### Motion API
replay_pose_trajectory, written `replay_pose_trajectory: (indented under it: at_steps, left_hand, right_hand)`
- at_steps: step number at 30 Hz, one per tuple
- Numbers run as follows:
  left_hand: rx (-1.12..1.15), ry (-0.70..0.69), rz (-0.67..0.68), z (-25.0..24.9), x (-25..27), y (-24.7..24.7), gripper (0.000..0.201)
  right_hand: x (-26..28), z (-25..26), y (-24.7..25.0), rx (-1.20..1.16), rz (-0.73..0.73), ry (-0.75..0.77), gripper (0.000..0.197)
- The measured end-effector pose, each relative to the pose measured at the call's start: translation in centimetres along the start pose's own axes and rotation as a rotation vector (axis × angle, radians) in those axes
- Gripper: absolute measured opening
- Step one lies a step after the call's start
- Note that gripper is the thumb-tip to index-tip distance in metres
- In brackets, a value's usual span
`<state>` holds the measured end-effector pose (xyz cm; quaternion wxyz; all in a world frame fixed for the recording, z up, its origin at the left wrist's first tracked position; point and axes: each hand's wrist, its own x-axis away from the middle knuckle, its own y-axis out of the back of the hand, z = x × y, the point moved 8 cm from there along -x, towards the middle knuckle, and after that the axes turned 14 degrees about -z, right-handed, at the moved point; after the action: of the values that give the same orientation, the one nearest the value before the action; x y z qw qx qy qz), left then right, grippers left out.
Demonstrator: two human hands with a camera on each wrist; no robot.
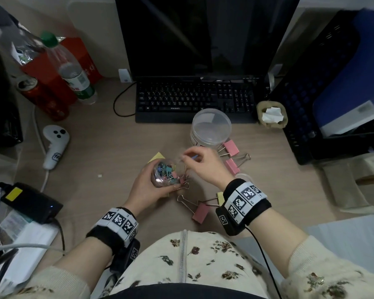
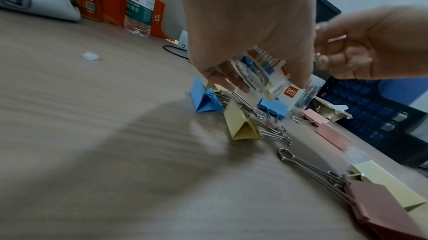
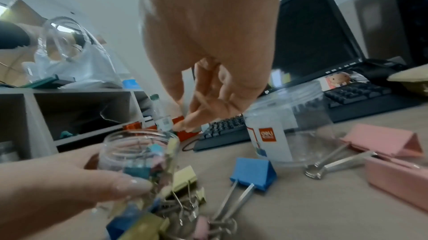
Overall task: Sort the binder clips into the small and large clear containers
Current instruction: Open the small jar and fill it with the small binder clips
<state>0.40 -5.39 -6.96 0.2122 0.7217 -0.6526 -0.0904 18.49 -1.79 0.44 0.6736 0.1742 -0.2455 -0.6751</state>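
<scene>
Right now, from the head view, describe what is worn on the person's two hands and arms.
Both hands are bare. The left hand and right hand each have a black wrist strap with white panels of black square code markers. A thin black cable trails from the right strap. The cream sleeves have a dark floral print and are pushed up the forearms.
</scene>
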Motion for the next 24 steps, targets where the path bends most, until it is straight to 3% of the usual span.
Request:
replay_pose_trajectory:
  at_steps: [2, 5, 9, 13, 19, 24]
  left_hand:
    - [-0.009, 0.003, -0.009, 0.2, 0.2, 0.5, 0.078]
    - [-0.013, 0.02, -0.023, 0.7, 0.4, 1.1, 0.08]
    - [-0.041, 0.044, -0.043, 1.3, 0.7, 1.6, 0.09]
    - [-0.046, 0.061, -0.056, 1.3, 0.9, 2.1, 0.088]
    - [-0.053, 0.074, -0.053, 1.7, 1.1, 2.4, 0.088]
    - [-0.048, 0.075, -0.038, 1.8, 0.9, 2.4, 0.087]
  right_hand:
    - [-0.2, -1.4, 0.0, 0.155, 0.007, 0.007, 0.016]
    - [0.7, -3.2, -2.3, 0.384, 0.171, 0.069, 0.022]
    - [2.1, -4.2, -5.4, 0.502, 0.27, 0.155, 0.035]
    - [2.5, -4.6, -6.8, 0.533, 0.299, 0.182, 0.025]
    - [2.1, -5.7, -6.1, 0.427, 0.256, 0.103, 0.012]
    - [0.9, -6.1, -4.6, 0.328, 0.111, 0.013, 0.014]
